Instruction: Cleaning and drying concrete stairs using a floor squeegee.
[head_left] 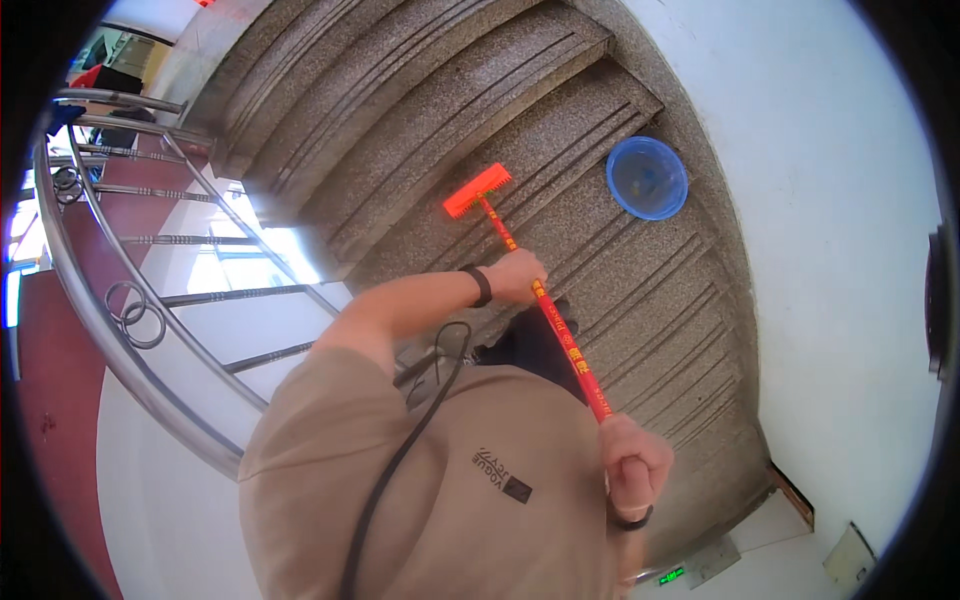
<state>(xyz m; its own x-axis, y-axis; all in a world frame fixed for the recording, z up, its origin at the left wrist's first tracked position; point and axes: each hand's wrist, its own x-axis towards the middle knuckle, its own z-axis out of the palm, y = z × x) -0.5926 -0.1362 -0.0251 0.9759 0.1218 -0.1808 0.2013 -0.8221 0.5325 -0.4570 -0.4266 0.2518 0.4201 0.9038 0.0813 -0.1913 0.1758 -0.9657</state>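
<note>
Clearly, left hand and right hand are clamped on the red brush pole. Its orange head lies left of the blue bucket; the pole slants toward the right hand, left hand nearer the bucket.

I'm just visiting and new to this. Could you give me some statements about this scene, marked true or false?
1. Both the left hand and the right hand grip the red pole. True.
2. The head on the pole's far end is blue. False: it is an orange head.
3. The left hand is nearer the orange head than the right hand. True.
4. The round container hangs from the railing. False: the blue container stands on the stairs.
5. The metal railing is on the picture's right. False: the metal railing is on the left.
</note>
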